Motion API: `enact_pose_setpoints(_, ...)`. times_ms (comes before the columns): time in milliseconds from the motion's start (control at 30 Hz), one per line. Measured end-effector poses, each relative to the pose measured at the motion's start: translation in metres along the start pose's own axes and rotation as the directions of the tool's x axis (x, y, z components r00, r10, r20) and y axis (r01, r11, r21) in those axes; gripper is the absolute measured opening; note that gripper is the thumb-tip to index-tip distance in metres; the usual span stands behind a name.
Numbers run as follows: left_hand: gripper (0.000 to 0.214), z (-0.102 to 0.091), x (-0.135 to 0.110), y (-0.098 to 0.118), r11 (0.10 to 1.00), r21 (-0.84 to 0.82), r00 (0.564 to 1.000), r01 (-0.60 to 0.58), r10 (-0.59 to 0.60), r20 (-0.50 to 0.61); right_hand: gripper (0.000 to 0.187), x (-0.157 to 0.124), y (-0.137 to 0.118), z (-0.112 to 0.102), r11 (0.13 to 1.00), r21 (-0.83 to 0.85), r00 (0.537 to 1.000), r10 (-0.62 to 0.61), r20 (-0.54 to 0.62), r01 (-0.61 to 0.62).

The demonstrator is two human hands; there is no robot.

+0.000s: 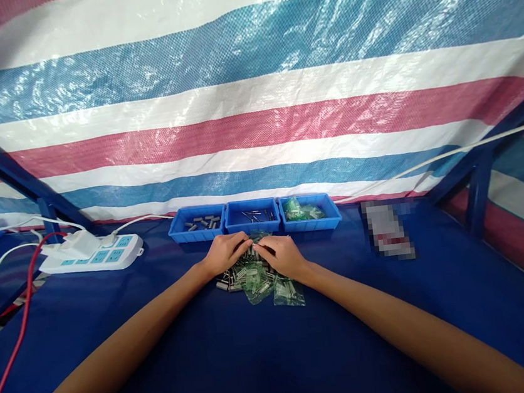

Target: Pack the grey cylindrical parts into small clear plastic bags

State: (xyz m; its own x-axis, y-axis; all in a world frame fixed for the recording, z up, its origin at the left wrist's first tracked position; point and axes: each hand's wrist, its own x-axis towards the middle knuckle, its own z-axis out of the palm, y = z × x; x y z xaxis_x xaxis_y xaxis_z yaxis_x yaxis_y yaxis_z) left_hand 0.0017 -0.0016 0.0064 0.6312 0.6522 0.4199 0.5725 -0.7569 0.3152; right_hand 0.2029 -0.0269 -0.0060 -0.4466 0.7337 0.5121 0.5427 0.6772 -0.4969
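Observation:
My left hand (224,253) and my right hand (282,255) meet above a heap on the blue table, their thumbs and fingers pinched together. Green film of a small plastic bag (260,235) shows right at the fingertips, and both hands appear to grip it; its lower part is hidden. Under and in front of them lie loose metal pins and cylinders (223,285). Among these are filled green-tinted bags (257,283), one of them a flat clear bag (288,292) near my right wrist.
Behind the heap stand a blue bin of metal cylinders (199,233), a bin of thin pins (253,226) and a bin of green bags (312,223). A white power strip (96,256) with cables lies left. A blurred-out object (388,232) lies right. Striped sheeting (254,128) hangs behind.

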Motion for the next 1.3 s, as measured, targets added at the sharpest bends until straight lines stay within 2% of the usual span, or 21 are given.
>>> enact_pose_setpoints(767, 0.03, -0.0031, 0.0016, 0.0023, 1.0, 0.014, 1.0, -0.004, 0.004, 0.013, 0.03, 0.002, -0.0031, -0.0026, 0.999, 0.043, 1.0, -0.004, 0.018, 0.003)
enact_pose_setpoints(1300, 0.036, -0.0016, 0.0015, 0.0011, 0.997, 0.053, 0.999, -0.049, 0.049, 0.005, 0.034, 0.0022, -0.0038, -0.0034, 1.0, 0.025, 0.997, -0.001, 0.077, -0.001)
